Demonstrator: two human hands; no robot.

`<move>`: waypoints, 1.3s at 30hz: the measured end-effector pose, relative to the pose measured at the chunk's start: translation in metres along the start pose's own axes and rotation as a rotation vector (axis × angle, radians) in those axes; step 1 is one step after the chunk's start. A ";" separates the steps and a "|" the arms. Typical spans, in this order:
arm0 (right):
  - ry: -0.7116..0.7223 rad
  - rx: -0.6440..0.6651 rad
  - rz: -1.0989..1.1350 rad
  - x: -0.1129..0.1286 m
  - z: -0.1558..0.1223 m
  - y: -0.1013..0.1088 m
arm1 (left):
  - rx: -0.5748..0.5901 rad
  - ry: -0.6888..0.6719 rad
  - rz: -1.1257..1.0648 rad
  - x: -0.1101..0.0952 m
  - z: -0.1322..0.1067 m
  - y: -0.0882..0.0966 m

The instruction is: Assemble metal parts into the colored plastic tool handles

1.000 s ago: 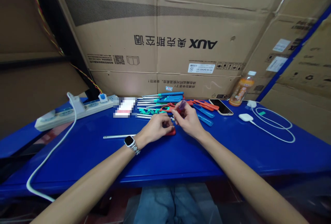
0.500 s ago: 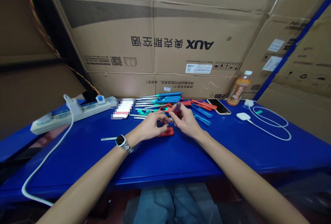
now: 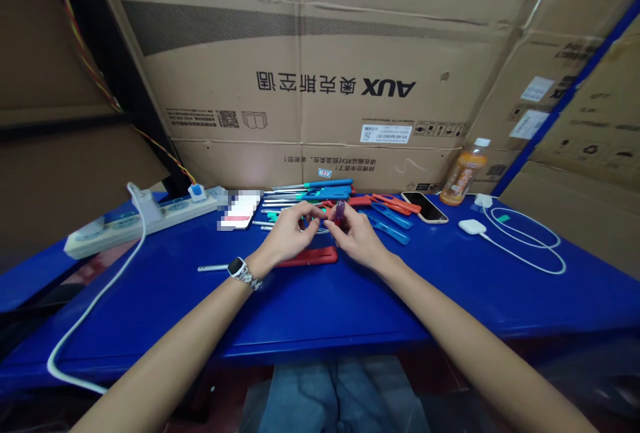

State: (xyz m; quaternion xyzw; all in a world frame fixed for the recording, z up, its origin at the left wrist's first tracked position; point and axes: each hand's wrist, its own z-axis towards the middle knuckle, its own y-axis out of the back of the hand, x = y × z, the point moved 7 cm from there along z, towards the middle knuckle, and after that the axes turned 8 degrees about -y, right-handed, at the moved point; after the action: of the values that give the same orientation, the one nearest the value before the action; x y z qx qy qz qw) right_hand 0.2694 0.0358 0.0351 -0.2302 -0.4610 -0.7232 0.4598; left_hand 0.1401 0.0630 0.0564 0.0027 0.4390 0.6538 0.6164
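My right hand point(image 3: 359, 236) is closed on a small see-through purple piece, perhaps a lighter tank point(image 3: 340, 211), which stands upright between the fingers. Close beside it, my left hand point(image 3: 293, 229) has thumb and fingers curled together at the tips of the right. Whatever the left fingers pinch is too small to make out. Just below both hands lies a red long-nosed lighter point(image 3: 310, 257), its metal tube pointing left under the left wrist. Behind the hands is a pile of blue long-nosed lighters point(image 3: 327, 193), partly hidden. Orange handle pieces point(image 3: 400, 204) and clear blue handle pieces point(image 3: 390, 227) lie to the right.
A power strip point(image 3: 125, 223) with a white cable runs along the left of the blue table point(image 3: 380, 313). At the back right are a phone point(image 3: 425, 207), an orange drink bottle point(image 3: 463, 174) and a white charging case point(image 3: 472, 227) with cable. Cardboard point(image 3: 230, 99) walls the back.
My left hand has drawn its thumb and fingers in toward the right fingertips. The red lighter shows more from under the left hand. The purple piece is slightly lower and still in my right hand.
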 end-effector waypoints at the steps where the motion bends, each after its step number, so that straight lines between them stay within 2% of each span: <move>1: 0.012 0.001 -0.018 0.001 0.000 0.000 | -0.059 0.008 -0.039 -0.003 0.004 0.004; 3: 0.025 0.002 -0.049 0.003 0.000 0.000 | -0.147 -0.004 -0.131 -0.012 0.012 0.006; 6: 0.008 0.005 -0.086 0.001 0.001 0.000 | -0.219 -0.051 -0.188 -0.027 0.025 0.002; 11: 0.007 -0.009 -0.076 0.001 0.001 0.003 | -0.291 -0.007 -0.301 -0.027 0.033 -0.006; 15: -0.034 0.073 0.128 0.007 0.002 0.011 | -0.255 -0.022 -0.322 -0.025 0.031 -0.002; 17: -0.105 0.166 0.239 0.007 0.003 0.014 | -0.226 -0.001 -0.338 -0.022 0.029 -0.001; 19: -0.148 0.205 0.279 0.007 0.004 0.017 | -0.189 0.032 -0.403 -0.017 0.027 -0.003; 23: -0.148 0.125 0.275 0.005 0.009 0.024 | -0.121 0.018 -0.512 -0.017 0.026 -0.011; 28: -0.128 -0.030 0.294 0.000 0.010 0.023 | -0.277 0.058 -0.434 -0.016 0.027 -0.010; 30: -0.136 -0.047 0.308 0.000 0.009 0.022 | -0.274 0.035 -0.448 -0.017 0.028 -0.010; 36: -0.199 0.246 0.361 0.006 0.005 0.016 | -0.099 -0.076 -0.345 -0.019 0.025 -0.006; 39: -0.240 0.199 0.366 0.001 0.007 0.017 | -0.122 -0.084 -0.312 -0.020 0.024 -0.007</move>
State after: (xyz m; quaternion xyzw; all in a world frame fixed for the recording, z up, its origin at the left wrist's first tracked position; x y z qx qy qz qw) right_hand 0.2831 0.0391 0.0474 -0.3477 -0.5322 -0.5463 0.5454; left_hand 0.1637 0.0599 0.0775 -0.0757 0.3675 0.5748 0.7272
